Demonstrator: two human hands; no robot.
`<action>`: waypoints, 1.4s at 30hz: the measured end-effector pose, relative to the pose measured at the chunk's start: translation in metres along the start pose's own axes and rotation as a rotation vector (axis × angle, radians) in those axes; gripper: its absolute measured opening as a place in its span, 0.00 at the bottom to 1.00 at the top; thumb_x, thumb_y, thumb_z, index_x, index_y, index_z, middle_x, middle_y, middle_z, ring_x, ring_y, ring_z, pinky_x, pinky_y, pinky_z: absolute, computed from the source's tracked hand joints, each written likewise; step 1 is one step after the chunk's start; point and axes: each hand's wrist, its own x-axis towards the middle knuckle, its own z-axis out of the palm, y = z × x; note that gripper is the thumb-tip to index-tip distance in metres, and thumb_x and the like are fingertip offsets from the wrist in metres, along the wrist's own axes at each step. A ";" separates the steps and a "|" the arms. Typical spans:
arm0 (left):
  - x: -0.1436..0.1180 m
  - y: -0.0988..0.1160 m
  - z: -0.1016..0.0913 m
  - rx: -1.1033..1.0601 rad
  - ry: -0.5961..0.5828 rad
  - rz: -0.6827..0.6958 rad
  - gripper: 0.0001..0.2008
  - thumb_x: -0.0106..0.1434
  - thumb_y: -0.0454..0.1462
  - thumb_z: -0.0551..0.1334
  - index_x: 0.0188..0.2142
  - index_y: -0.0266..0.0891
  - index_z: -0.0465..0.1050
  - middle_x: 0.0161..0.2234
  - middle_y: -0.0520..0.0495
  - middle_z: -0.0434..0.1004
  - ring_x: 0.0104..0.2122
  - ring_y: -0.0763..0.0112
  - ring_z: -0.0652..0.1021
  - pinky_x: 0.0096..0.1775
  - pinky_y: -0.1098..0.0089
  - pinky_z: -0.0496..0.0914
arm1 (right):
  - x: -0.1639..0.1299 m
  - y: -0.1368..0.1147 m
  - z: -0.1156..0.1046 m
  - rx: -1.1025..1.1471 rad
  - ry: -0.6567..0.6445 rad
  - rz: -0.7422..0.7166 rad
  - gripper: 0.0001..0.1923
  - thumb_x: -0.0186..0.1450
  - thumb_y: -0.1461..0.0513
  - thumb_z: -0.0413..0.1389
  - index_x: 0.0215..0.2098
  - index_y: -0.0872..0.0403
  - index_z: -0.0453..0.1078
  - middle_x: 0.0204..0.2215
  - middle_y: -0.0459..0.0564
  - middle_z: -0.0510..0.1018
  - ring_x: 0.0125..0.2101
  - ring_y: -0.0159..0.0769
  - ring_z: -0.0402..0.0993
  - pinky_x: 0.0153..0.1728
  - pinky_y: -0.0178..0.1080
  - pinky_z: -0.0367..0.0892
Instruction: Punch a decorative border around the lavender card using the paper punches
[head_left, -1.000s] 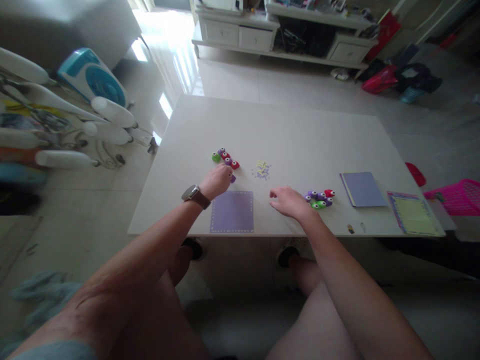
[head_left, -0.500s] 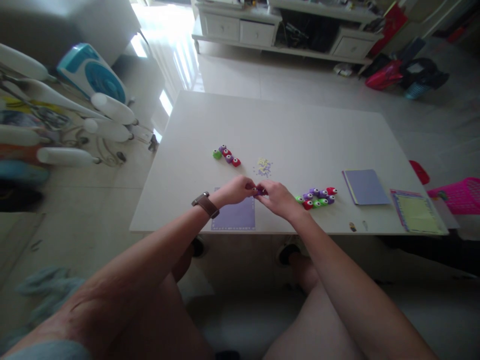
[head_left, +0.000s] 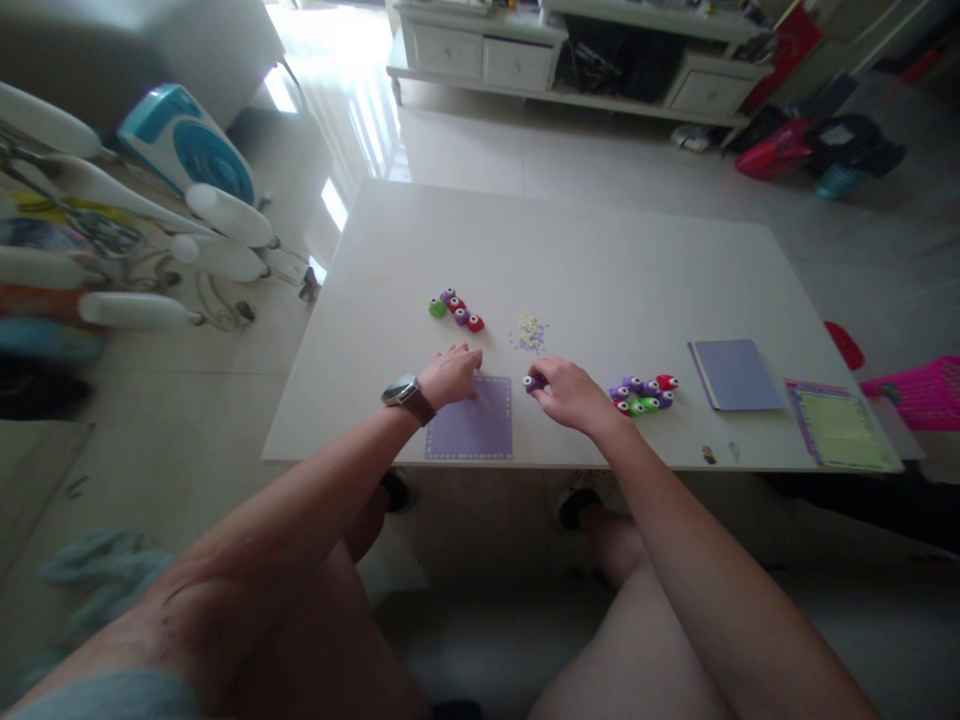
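A purple sheet of paper (head_left: 469,425) lies near the table's front edge, with small pale marks along its borders. Over the sheet's top edge is my left hand (head_left: 452,374), fingers spread and holding nothing. My right hand (head_left: 564,388) grips a small purple paper punch (head_left: 532,383) with a white, dark-centred knob, just right of the sheet and apart from it. Beyond the hands lies a little heap of yellow and purple paper bits (head_left: 531,332). A group of green, purple and red punches (head_left: 457,308) sits behind my left hand. Several more punches (head_left: 643,394) stand right of my right hand.
A stack of purple paper (head_left: 735,375) and a yellow-green sheet with a punched border (head_left: 836,425) lie at the table's right. Two small items (head_left: 709,454) rest by the front edge. A pink basket (head_left: 915,393) stands beyond the right side.
My left hand has come away from the purple punch, moved left and opened its fingers. My right hand keeps the punch and has shifted slightly right, off the sheet's edge.
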 end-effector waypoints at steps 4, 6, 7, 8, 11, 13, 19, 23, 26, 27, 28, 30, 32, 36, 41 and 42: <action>0.003 -0.001 0.003 -0.006 -0.032 0.001 0.24 0.54 0.40 0.72 0.49 0.41 0.72 0.50 0.40 0.78 0.51 0.52 0.76 0.50 0.58 0.67 | 0.000 0.003 0.001 -0.002 -0.052 0.012 0.05 0.66 0.66 0.56 0.39 0.53 0.72 0.40 0.52 0.81 0.40 0.38 0.75 0.42 0.35 0.63; 0.005 -0.003 0.005 -0.020 -0.039 0.001 0.22 0.54 0.39 0.72 0.48 0.41 0.72 0.48 0.41 0.80 0.51 0.52 0.76 0.51 0.57 0.66 | 0.000 0.004 0.001 -0.013 -0.078 0.021 0.05 0.65 0.67 0.56 0.39 0.52 0.72 0.40 0.52 0.81 0.40 0.38 0.75 0.41 0.35 0.63; 0.006 -0.004 0.006 -0.026 -0.040 -0.001 0.22 0.54 0.39 0.72 0.48 0.41 0.73 0.48 0.42 0.80 0.52 0.52 0.76 0.51 0.57 0.66 | 0.000 0.004 0.001 -0.020 -0.084 0.021 0.05 0.65 0.67 0.56 0.39 0.52 0.72 0.40 0.52 0.81 0.40 0.38 0.75 0.41 0.35 0.63; 0.007 -0.005 0.007 -0.029 -0.038 -0.003 0.22 0.54 0.39 0.72 0.48 0.41 0.73 0.48 0.42 0.80 0.52 0.52 0.76 0.51 0.57 0.67 | 0.000 0.005 0.001 -0.024 -0.085 0.019 0.05 0.64 0.67 0.56 0.39 0.52 0.72 0.40 0.52 0.81 0.40 0.38 0.75 0.41 0.35 0.62; 0.010 -0.006 0.008 -0.024 -0.044 -0.002 0.20 0.52 0.38 0.73 0.45 0.40 0.77 0.49 0.40 0.79 0.51 0.52 0.77 0.48 0.60 0.68 | 0.000 0.006 0.002 -0.028 -0.079 0.009 0.06 0.64 0.67 0.56 0.38 0.53 0.72 0.39 0.52 0.81 0.38 0.38 0.74 0.39 0.35 0.62; 0.012 -0.006 0.008 -0.020 -0.056 0.019 0.17 0.52 0.38 0.72 0.42 0.39 0.79 0.49 0.39 0.79 0.48 0.54 0.78 0.45 0.63 0.69 | 0.000 0.007 0.003 -0.020 -0.086 0.002 0.06 0.64 0.67 0.56 0.38 0.53 0.72 0.38 0.52 0.81 0.38 0.37 0.74 0.38 0.35 0.61; 0.014 -0.004 -0.005 -0.062 -0.098 0.064 0.11 0.58 0.34 0.66 0.42 0.36 0.81 0.41 0.42 0.82 0.39 0.62 0.79 0.40 0.68 0.68 | -0.001 0.011 0.008 0.043 -0.126 -0.011 0.06 0.63 0.69 0.57 0.37 0.53 0.73 0.37 0.52 0.82 0.38 0.37 0.75 0.39 0.34 0.63; 0.015 -0.004 -0.015 -0.119 -0.127 0.061 0.15 0.59 0.34 0.64 0.46 0.36 0.80 0.38 0.44 0.83 0.36 0.65 0.78 0.36 0.70 0.66 | 0.000 0.012 0.009 0.047 -0.124 -0.006 0.05 0.63 0.69 0.58 0.36 0.53 0.73 0.36 0.53 0.82 0.38 0.38 0.75 0.38 0.34 0.62; 0.015 -0.006 -0.019 -0.148 -0.132 0.053 0.16 0.59 0.35 0.63 0.48 0.37 0.79 0.38 0.44 0.83 0.35 0.65 0.78 0.35 0.70 0.66 | 0.000 0.013 0.009 0.056 -0.118 -0.004 0.05 0.63 0.69 0.59 0.35 0.53 0.72 0.36 0.53 0.82 0.37 0.38 0.75 0.38 0.34 0.62; 0.015 -0.007 -0.019 -0.158 -0.134 0.054 0.16 0.59 0.35 0.63 0.48 0.37 0.79 0.38 0.45 0.83 0.35 0.65 0.78 0.34 0.70 0.66 | 0.000 0.013 0.009 0.058 -0.117 -0.004 0.06 0.62 0.69 0.59 0.35 0.53 0.72 0.36 0.53 0.82 0.38 0.39 0.75 0.38 0.34 0.62; 0.015 -0.007 -0.020 -0.166 -0.136 0.056 0.17 0.59 0.35 0.63 0.48 0.37 0.79 0.38 0.45 0.83 0.35 0.65 0.78 0.34 0.70 0.65 | 0.001 0.013 0.009 0.059 -0.116 -0.003 0.06 0.62 0.69 0.59 0.35 0.53 0.72 0.36 0.53 0.82 0.38 0.39 0.75 0.38 0.34 0.62; 0.014 -0.007 -0.021 -0.173 -0.140 0.062 0.17 0.59 0.35 0.63 0.48 0.37 0.78 0.38 0.45 0.83 0.35 0.66 0.78 0.33 0.70 0.65 | 0.001 0.014 0.010 0.058 -0.115 -0.003 0.06 0.62 0.70 0.59 0.35 0.53 0.72 0.36 0.53 0.82 0.38 0.39 0.76 0.38 0.35 0.62; 0.013 -0.006 -0.022 -0.176 -0.142 0.064 0.17 0.59 0.35 0.64 0.49 0.37 0.78 0.39 0.45 0.83 0.35 0.66 0.78 0.33 0.71 0.65 | 0.001 0.014 0.011 0.057 -0.113 -0.010 0.07 0.62 0.70 0.58 0.34 0.53 0.71 0.36 0.53 0.82 0.39 0.39 0.75 0.38 0.35 0.62; 0.012 -0.004 -0.025 -0.185 -0.142 0.052 0.17 0.60 0.35 0.64 0.49 0.36 0.78 0.40 0.45 0.83 0.35 0.67 0.78 0.34 0.72 0.65 | 0.002 0.014 0.012 0.051 -0.109 -0.025 0.08 0.61 0.72 0.58 0.33 0.52 0.68 0.36 0.53 0.81 0.39 0.40 0.76 0.38 0.35 0.62; 0.013 -0.004 -0.024 -0.191 -0.136 0.065 0.17 0.60 0.35 0.64 0.49 0.37 0.78 0.38 0.46 0.82 0.35 0.67 0.78 0.34 0.72 0.65 | 0.002 0.014 0.013 0.048 -0.103 -0.027 0.09 0.60 0.72 0.57 0.32 0.52 0.66 0.36 0.52 0.81 0.39 0.40 0.76 0.37 0.35 0.62; 0.013 -0.004 -0.024 -0.192 -0.136 0.065 0.17 0.60 0.35 0.64 0.49 0.37 0.78 0.37 0.46 0.82 0.35 0.67 0.78 0.34 0.72 0.66 | 0.002 0.014 0.013 0.050 -0.102 -0.028 0.10 0.60 0.72 0.57 0.31 0.52 0.66 0.36 0.52 0.81 0.39 0.40 0.76 0.37 0.35 0.62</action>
